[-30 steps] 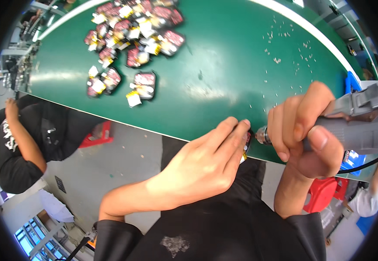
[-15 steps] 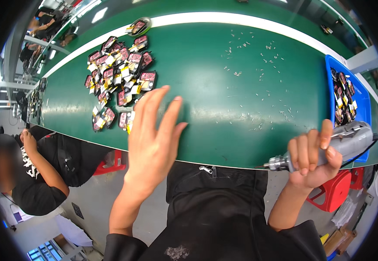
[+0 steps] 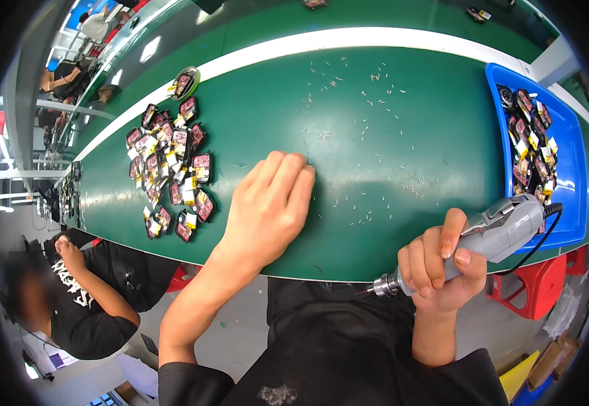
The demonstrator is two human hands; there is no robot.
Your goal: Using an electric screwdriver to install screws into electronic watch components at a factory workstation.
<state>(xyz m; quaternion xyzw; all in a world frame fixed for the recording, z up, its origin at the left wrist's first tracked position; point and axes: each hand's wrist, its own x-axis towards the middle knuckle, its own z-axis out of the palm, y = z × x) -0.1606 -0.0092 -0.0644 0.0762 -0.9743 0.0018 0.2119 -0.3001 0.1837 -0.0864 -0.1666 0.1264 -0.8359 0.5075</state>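
Observation:
My right hand [image 3: 440, 267] is wrapped round a grey electric screwdriver [image 3: 508, 227], whose bit points left over the near table edge. A black cord runs from its back end. Over the middle of the green table [image 3: 254, 101], my left hand [image 3: 267, 210] has its fingers curled down and together; its back hides the fingertips and anything they hold. Beside it on the right lie many tiny pale screw-like pins [image 3: 413, 186]. To its left is a heap of small black-cased parts [image 3: 172, 162] with pink faces and white and yellow tags.
A blue bin [image 3: 572, 203] at the right holds more such parts. A small round dish [image 3: 195, 76] stands behind the heap. Another person [image 3: 98, 304] sits at the left. Red stools [image 3: 535, 291] stand below the table, and a white strip [image 3: 335, 37] runs along its far side.
My left hand has moved right, away from the heap, and its spread fingers have curled in. The right hand with the screwdriver has come left and slightly down. The whole view has shifted.

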